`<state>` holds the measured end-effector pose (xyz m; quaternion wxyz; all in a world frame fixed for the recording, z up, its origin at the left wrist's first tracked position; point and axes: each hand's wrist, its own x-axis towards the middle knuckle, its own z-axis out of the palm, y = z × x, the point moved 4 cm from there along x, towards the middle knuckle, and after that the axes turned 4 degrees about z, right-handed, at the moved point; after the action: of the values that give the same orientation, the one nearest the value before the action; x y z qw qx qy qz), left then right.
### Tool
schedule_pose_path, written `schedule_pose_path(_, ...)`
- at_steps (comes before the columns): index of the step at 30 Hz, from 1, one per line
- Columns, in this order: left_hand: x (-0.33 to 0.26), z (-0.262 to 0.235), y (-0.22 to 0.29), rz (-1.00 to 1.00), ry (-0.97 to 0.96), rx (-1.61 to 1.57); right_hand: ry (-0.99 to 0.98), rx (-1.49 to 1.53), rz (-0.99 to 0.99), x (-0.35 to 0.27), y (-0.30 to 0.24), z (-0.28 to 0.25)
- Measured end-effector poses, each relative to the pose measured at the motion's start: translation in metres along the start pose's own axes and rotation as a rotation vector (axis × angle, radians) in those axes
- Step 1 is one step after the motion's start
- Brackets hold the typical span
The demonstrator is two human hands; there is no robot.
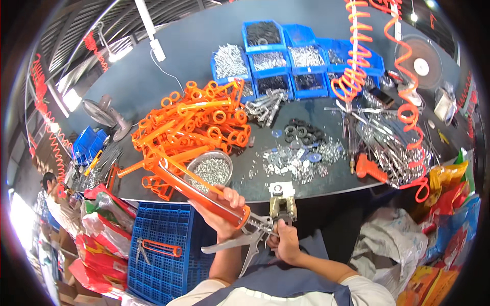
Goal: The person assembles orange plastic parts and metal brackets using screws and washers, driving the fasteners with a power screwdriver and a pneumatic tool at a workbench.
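1. Below the near edge of the dark worktable (153, 76), the left hand (222, 213) is wrapped shut around the orange caulking-gun frame (201, 191), fingers over the top of the barrel just ahead of its rear end.
2. Right beside it, the right hand (286, 241) is closed with fingertips pinched at the metal handle-and-trigger assembly (253, 232) where it joins the frame; exactly what small part it grips is hidden by the fingers.
3. The frame's long axis runs diagonally: its rear end lies low between the two hands, and the front end rises up and to the left, ending over the table edge near the pile of orange frames (194, 120).
4. So the left hand carries the barrel, while the right hand is the nearer one to the trigger end; the silver trigger and handle hang down toward the person's body.
5. Just above the right hand, a small metal fixture (282, 204) is mounted at the table's edge.
6. Farther out sit a round steel bowl of small hardware (210, 168), scattered washers (293, 158) and blue parts bins (286, 56).
7. At lower left, a blue plastic crate (158, 265) holds one finished orange gun.
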<state>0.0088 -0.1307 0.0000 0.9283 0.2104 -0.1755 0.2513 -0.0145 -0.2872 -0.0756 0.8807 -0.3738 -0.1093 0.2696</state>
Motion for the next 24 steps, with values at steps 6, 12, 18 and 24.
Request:
schedule_pose_path(6, 0.005, 0.016, -0.017, -0.041, -0.001, 0.013, 0.051, -0.145, -0.124, 0.003, 0.002, -0.013)
schedule_pose_path(12, 0.014, 0.012, -0.016, 0.037, 0.033, 0.104, 0.079, -0.735, -0.239, 0.032, -0.045, -0.037)
schedule_pose_path(18, -0.021, 0.0, -0.076, -0.106, -0.258, 0.67, 0.164, -1.67, -0.278, 0.131, -0.066, -0.059)
schedule_pose_path(24, -0.024, -0.033, -0.098, -0.06, -0.333, 0.847, -0.059, -1.672, -0.268, 0.147, -0.051, -0.08)
